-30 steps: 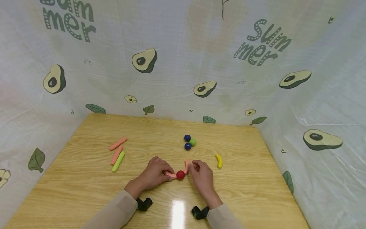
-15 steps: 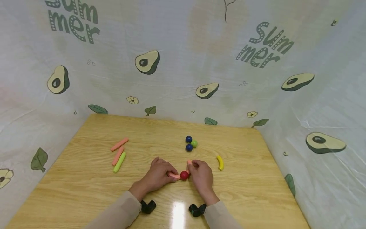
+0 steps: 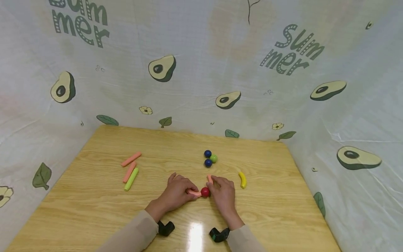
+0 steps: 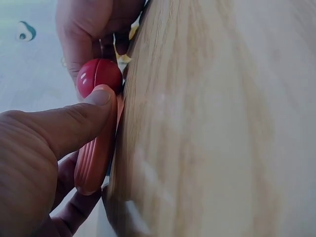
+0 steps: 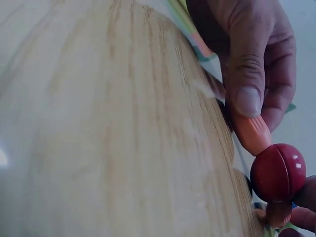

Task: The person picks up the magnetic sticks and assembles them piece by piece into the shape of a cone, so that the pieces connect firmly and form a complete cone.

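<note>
My left hand (image 3: 177,192) pinches a curved salmon-pink stick (image 4: 94,160) between thumb and fingers, low over the wooden table. The stick's ribbed side shows in the left wrist view. At its right end, a glossy red ball (image 3: 205,192) with a seam round it touches the stick. A second salmon-pink stick (image 3: 210,179) points away from the ball on the far side. My right hand (image 3: 222,196) pinches this second stick, its fingertips close to the ball; part of the stick is hidden behind the thumb.
Two dark blue balls (image 3: 208,163) and a green ball (image 3: 213,158) sit together farther back. A curved yellow stick (image 3: 242,180) lies to the right. At left lie two salmon-pink sticks (image 3: 131,159) and a light green stick (image 3: 131,179). A printed cloth (image 3: 189,105) surrounds the table (image 3: 277,210).
The red ball and the left-hand stick have shifted slightly right. My right hand, earlier beside the second stick with its fingers apart from it, has closed on it.
</note>
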`<state>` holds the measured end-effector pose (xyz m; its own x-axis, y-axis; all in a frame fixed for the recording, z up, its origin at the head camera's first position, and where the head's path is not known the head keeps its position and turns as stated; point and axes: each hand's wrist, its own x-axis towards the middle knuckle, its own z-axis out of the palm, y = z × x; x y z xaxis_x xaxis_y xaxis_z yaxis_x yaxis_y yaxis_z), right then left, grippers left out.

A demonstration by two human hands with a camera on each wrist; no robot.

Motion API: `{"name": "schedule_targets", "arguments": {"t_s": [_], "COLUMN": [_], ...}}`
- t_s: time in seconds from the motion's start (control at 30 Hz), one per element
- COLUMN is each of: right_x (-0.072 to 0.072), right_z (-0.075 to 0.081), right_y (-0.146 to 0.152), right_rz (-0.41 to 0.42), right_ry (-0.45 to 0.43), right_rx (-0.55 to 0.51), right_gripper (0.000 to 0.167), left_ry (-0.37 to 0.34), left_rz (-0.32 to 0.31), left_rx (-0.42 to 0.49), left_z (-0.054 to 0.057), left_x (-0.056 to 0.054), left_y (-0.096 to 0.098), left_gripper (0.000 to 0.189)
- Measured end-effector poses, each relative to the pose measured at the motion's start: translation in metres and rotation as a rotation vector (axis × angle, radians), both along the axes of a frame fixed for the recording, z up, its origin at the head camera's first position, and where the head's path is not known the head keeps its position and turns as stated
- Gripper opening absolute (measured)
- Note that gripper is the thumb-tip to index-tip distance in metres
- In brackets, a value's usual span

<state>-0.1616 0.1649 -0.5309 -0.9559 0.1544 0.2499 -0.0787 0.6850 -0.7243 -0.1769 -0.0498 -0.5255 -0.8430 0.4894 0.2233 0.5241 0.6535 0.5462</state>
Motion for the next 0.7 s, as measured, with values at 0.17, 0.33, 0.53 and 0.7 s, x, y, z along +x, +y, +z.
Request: {"name": "schedule_targets", "arguments": {"t_s": [0.17, 0.33, 0.53, 0.7], "right_x": [-0.002, -0.003, -0.003, -0.002], "right_z": [-0.002, -0.003, -0.002, -0.001], "right_y": [-0.001, -0.001, 0.0, 0.0], "right_rz": [-0.022, -0.015, -0.015, -0.01], "right_ry": [-0.007, 0.002, 0.005, -0.017], "right_rx": [0.011, 0.014, 0.024, 0.019], "right_gripper": [0.032, 0.033, 0.032, 0.032], "left_ry": [-0.046, -0.075, -0.053, -0.144], "left_rz": [-0.028, -0.064, -0.104, -0.081], "left_rx": [0.012, 0.067, 0.053, 0.051], "left_z": [0.002, 0.003, 0.003, 0.007], "left_x": [-0.001, -0.004, -0.01, -0.018], "left_y": [-0.003, -0.013, -0.018, -0.021], "left_gripper": [0.02, 0.021, 0.012, 0.017]}}
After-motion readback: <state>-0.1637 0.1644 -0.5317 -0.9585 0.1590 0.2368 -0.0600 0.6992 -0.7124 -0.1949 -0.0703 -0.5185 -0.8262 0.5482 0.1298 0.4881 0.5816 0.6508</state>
